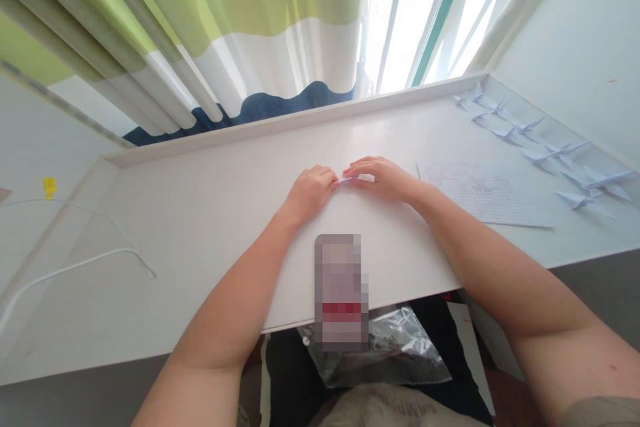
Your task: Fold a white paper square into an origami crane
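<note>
Between my hands, just above or on the white desk, is a small folded piece of white paper (pixel 346 181), mostly covered by my fingers. My left hand (pixel 314 190) pinches its left end, the fingers curled together. My right hand (pixel 380 177) holds the other end between thumb and fingers. To the right of my right hand lies a flat sheet of lined paper (pixel 500 197) with writing on it. Beyond that sheet, folded paper cranes (pixel 555 153) stand in rows along the desk's right side.
The white desk (pixel 210 213) has a raised rim at the back. A white cable (pixel 80 273) lies on the left. A pixelated block (pixel 340 280) hides part of the front edge. Clear plastic (pixel 400 347) rests on my lap. A curtain (pixel 280 13) hangs behind.
</note>
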Available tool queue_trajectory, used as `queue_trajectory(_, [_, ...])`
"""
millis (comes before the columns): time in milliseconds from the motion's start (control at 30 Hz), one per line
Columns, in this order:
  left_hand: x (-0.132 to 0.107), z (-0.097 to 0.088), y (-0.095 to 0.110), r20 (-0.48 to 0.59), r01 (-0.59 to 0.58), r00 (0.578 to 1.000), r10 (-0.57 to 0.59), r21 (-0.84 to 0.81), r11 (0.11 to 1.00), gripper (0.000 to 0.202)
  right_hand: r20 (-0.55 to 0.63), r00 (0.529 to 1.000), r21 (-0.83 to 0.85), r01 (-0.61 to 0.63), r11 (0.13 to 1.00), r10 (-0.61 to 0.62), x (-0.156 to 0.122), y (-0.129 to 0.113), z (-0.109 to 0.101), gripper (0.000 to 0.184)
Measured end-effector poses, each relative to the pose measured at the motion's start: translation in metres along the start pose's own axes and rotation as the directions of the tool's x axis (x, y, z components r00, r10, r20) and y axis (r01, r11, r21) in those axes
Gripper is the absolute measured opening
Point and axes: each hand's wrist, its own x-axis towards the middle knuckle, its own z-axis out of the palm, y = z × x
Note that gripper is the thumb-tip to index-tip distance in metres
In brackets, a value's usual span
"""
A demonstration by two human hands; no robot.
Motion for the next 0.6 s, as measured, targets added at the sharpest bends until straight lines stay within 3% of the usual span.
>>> queue_trajectory(233, [-0.002, 0.004, -0.002, -0.058, 0.08, 0.994, -0.093, -0.198, 0.977, 0.025, -0.076, 0.979, 0.153, -0.177, 0.972, 0.19, 0.004, -0.015, 0.005, 0.029])
queue_trajectory(333, [-0.002, 0.005, -0.003, -0.098, 0.108, 0.986, -0.132, -0.215, 0.971, 0.019, -0.094, 0.982, 0.225, -0.137, 0.965, 0.162, 0.005, -0.018, 0.006, 0.031])
queue_trajectory(467, [0.0, 0.002, -0.005, -0.191, 0.067, 0.978, -0.087, -0.104, 0.992, 0.009, -0.133, 0.99, 0.143, -0.033, 0.989, 0.052, 0.006, -0.012, 0.005, 0.022])
queue_trajectory(600, [0.003, -0.001, -0.006, -0.114, -0.028, 0.993, 0.035, 0.061, 0.998, 0.016, -0.062, 0.997, 0.011, 0.04, 0.999, -0.04, 0.003, -0.005, 0.003, 0.016])
